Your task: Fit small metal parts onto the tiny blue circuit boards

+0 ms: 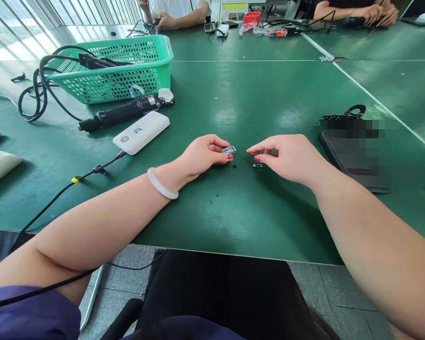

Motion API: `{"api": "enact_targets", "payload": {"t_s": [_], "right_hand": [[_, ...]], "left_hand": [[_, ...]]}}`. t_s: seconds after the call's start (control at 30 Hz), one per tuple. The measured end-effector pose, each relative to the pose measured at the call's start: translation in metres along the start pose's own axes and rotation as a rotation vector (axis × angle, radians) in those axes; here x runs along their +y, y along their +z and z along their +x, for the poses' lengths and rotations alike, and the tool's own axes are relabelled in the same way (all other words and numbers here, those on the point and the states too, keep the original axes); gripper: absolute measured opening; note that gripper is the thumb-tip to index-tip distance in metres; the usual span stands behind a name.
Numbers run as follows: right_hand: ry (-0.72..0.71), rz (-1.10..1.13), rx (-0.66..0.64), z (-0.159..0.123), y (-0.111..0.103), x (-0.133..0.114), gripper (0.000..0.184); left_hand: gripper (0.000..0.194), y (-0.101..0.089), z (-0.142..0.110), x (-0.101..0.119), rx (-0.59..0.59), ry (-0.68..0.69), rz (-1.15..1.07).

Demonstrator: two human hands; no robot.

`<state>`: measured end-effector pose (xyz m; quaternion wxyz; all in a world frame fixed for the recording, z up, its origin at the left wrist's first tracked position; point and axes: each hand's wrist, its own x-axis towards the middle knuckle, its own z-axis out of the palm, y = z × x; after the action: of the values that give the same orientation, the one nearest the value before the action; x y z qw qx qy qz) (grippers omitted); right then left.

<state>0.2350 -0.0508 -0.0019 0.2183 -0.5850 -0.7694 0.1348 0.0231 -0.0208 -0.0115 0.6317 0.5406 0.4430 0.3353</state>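
My left hand (pixel 206 155) pinches a small circuit board (pixel 229 149) between thumb and fingertips, just above the green table. Facing it, my right hand (pixel 286 155) hovers with thumb and forefinger a little apart and nothing visible between them. Below its thumb lies a tiny rectangular metal frame (pixel 257 165). A small black part (pixel 234 165) rests on the table between the two hands, and a smaller black speck (pixel 217 195) lies nearer the front edge. The far side of the board is partly hidden by my fingers.
To the left are a white power bank (pixel 141 132) with a cable, a black cylindrical tool (pixel 123 111) and a green basket (pixel 109 71). A black phone-like case (pixel 354 160) and a black hair claw (pixel 354 112) lie right. Two people sit across the table (pixel 233 108).
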Motion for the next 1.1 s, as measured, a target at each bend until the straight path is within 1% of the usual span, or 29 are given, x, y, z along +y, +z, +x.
{"api": "enact_targets", "payload": {"t_s": [0.07, 0.13, 0.17, 0.23, 0.3, 0.43, 0.5, 0.57, 0.67, 0.73, 0.9, 1.0, 1.1], "right_hand": [[0.010, -0.048, -0.096, 0.002, 0.000, 0.007, 0.015], [-0.007, -0.071, -0.120, 0.004, 0.004, 0.010, 0.006], [-0.018, -0.075, -0.113, 0.004, 0.006, 0.011, 0.005], [-0.030, -0.077, -0.095, 0.004, 0.009, 0.009, 0.011], [-0.022, -0.055, -0.076, 0.003, 0.012, 0.006, 0.012], [0.028, 0.094, 0.002, 0.001, 0.012, -0.003, 0.008], [0.012, 0.165, 0.046, -0.001, 0.012, -0.006, 0.011], [-0.026, 0.185, 0.056, -0.001, 0.014, -0.007, 0.014], [-0.102, 0.127, 0.040, -0.001, 0.020, -0.008, 0.017], [-0.148, 0.075, 0.044, 0.000, 0.024, -0.009, 0.017], [-0.188, -0.016, 0.002, 0.002, 0.031, -0.019, 0.012], [-0.156, 0.012, 0.004, 0.001, 0.029, -0.021, 0.013], [-0.037, 0.190, 0.059, 0.000, 0.024, -0.020, 0.015]], "left_hand": [[0.028, 0.001, -0.001, 0.001, -0.006, -0.013, -0.014], [0.028, 0.001, -0.001, 0.002, -0.019, -0.018, -0.020], [0.028, 0.001, -0.001, 0.002, -0.028, -0.017, -0.018], [0.029, 0.002, -0.001, 0.001, -0.043, -0.011, -0.004], [0.029, 0.001, -0.001, 0.001, -0.055, 0.002, 0.021], [0.029, 0.000, -0.001, -0.001, -0.075, 0.033, 0.077], [0.029, -0.001, 0.000, -0.002, -0.078, 0.040, 0.092], [0.030, -0.002, 0.000, -0.003, -0.074, 0.041, 0.089], [0.030, -0.002, 0.001, -0.004, -0.056, 0.036, 0.063], [0.031, -0.001, 0.001, -0.003, -0.043, 0.028, 0.053], [0.030, 0.000, 0.000, -0.001, -0.026, 0.011, 0.051], [0.031, 0.001, 0.000, -0.001, -0.029, 0.000, 0.036], [0.030, 0.001, 0.000, 0.000, -0.047, -0.011, 0.020]]}}
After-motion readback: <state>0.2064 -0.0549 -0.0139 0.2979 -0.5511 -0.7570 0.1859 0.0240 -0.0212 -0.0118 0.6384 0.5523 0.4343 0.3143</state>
